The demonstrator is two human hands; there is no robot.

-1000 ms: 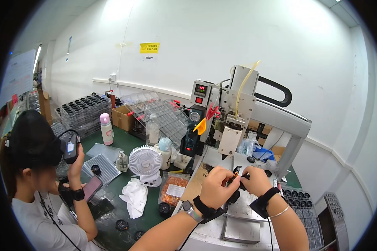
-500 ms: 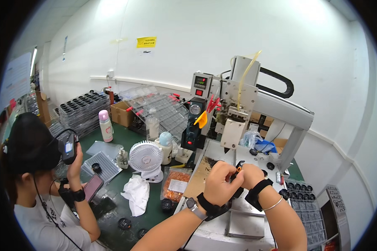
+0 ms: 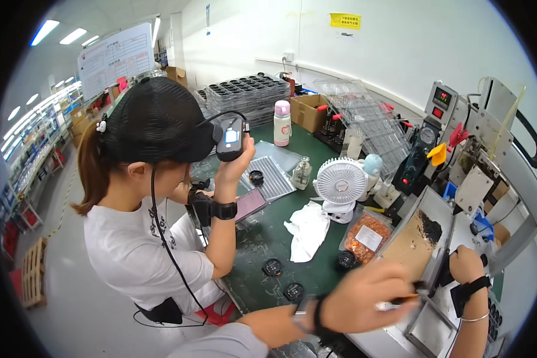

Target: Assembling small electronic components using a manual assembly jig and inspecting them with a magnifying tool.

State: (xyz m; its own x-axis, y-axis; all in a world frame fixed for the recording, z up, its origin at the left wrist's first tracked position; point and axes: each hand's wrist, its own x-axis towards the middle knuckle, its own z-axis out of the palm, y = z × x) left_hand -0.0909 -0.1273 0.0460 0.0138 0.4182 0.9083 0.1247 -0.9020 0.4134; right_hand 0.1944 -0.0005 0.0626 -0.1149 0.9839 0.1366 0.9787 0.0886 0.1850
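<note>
My left hand (image 3: pixel 370 298) is smeared by motion over the front of the machine bed. Its fingers are pinched together on a small dark and orange piece (image 3: pixel 416 292), too blurred to name. Farther right, my right hand (image 3: pixel 466 265) is lowered beside the machine's tray area, back of the hand up. Its fingers are mostly hidden, so what they hold, if anything, does not show. Black round housings lie on the green table: one (image 3: pixel 272 267) and another (image 3: pixel 293 291) left of my left forearm, and one (image 3: pixel 346 259) by a bag of orange-brown bits (image 3: pixel 367 234).
A benchtop machine (image 3: pixel 474 185) stands at the right. On the table are a white fan (image 3: pixel 340 181), a white cloth (image 3: pixel 308 232), a glass bottle (image 3: pixel 302 173) and a pink-capped flask (image 3: pixel 281 123). Stacked trays (image 3: pixel 247 98) stand behind. A co-worker (image 3: pixel 143 221) sits close on my left.
My view has swung left, bringing more of the co-worker and room into sight. My hands were together over the machine with a small black and orange piece; now they are apart, the left one nearer me.
</note>
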